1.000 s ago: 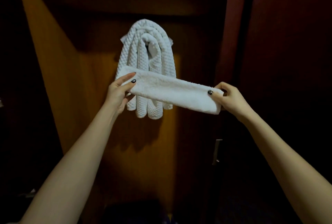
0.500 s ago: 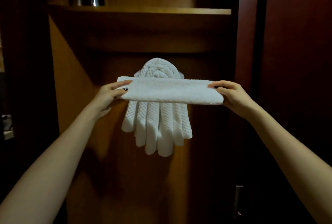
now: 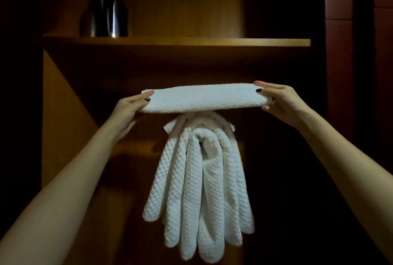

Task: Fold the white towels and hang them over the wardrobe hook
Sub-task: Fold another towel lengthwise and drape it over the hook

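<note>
Folded towel, white, held level across centre frame, just above the hung towels that drape mid-frame, hook hidden beneath them. Left hand and right hand each pinch one end, thumb on top, fingers under. Terry looks soft, light and limp; likely sags if held by one end, so the end grips suit it. No labels or writing readable. Wooden shelf above.

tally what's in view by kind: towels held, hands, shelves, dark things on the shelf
held towel: 1
hands: 2, left, right
shelf: 1
dark vessel on it: 1
total: 5
The hanging towels overlap too much to count.
</note>
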Available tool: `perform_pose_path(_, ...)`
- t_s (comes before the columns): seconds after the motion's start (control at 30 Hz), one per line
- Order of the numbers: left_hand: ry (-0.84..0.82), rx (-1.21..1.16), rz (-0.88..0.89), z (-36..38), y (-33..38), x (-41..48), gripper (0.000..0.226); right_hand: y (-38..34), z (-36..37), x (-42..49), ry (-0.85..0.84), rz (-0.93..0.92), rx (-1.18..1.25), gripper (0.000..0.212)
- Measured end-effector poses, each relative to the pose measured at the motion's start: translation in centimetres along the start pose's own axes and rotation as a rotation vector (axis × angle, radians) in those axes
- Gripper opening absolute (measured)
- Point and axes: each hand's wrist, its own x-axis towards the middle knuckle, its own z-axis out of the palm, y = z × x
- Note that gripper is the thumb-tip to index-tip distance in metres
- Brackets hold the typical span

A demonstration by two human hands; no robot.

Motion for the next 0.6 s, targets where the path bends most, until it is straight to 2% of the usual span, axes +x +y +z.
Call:
perform_pose_path(0.1,0.023,-0.047,0.016,-0.2,-1.0,3.6,0.024,1.5,0.2,3.5,0.015,0.027,-0.046,0.023)
perform_pose_path(0.2,0.053,-0.059,-0.041,-0.9,-2.6,6.3,0.022,3.7,-0.3,6.4,-0.003,0.081,-0.056,0.005)
perform_pose_path(0.4,-0.215,-0.203,-0.223,-2.3,-7.4,8.8,0.032,8.8,-1.4,10.0,-0.025,0.198,-0.053,0.02)
perform_pose_path(0.47,-0.21,-0.239,-0.254,-2.6,-8.7,10.0,0.033,9.7,-1.4,10.8,-0.006,0.212,-0.047,0.022)
perform_pose_path(0.6,-0.145,-0.258,-0.279,-2.6,-10.3,11.8,0.018,10.8,-1.3,12.0,0.033,0.294,-0.002,0.014)
